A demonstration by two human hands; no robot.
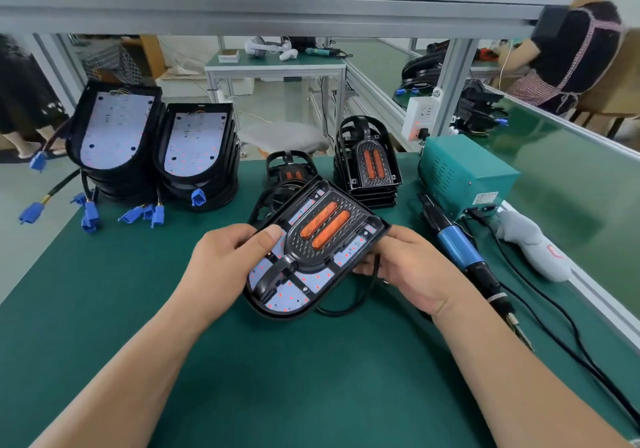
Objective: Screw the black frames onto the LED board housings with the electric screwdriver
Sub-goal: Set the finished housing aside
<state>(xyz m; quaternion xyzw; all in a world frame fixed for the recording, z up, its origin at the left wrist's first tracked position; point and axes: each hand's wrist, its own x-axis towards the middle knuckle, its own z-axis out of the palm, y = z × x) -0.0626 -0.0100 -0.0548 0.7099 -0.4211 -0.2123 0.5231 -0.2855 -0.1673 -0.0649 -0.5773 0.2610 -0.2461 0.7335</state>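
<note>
An LED board housing (pixel 294 300) with a black frame (pixel 304 255) and two orange reflectors laid on it is held tilted above the green mat. My left hand (pixel 228 257) grips its left edge, thumb on the frame. My right hand (pixel 412 271) grips the right edge, fingers curled under. The electric screwdriver (pixel 460 250), blue and black, lies on the mat just right of my right hand, tip toward me. Two stacks of bare LED housings (pixel 117 136) (pixel 197 150) stand at the back left. A stack of black frames (pixel 367 163) stands at the back centre.
A teal power supply box (pixel 464 170) sits at the back right, cables running along the mat's right side. A grey glove (pixel 533 243) lies by the right rail. Blue connectors (pixel 90 212) trail off the left stacks. Another person works at the far right bench.
</note>
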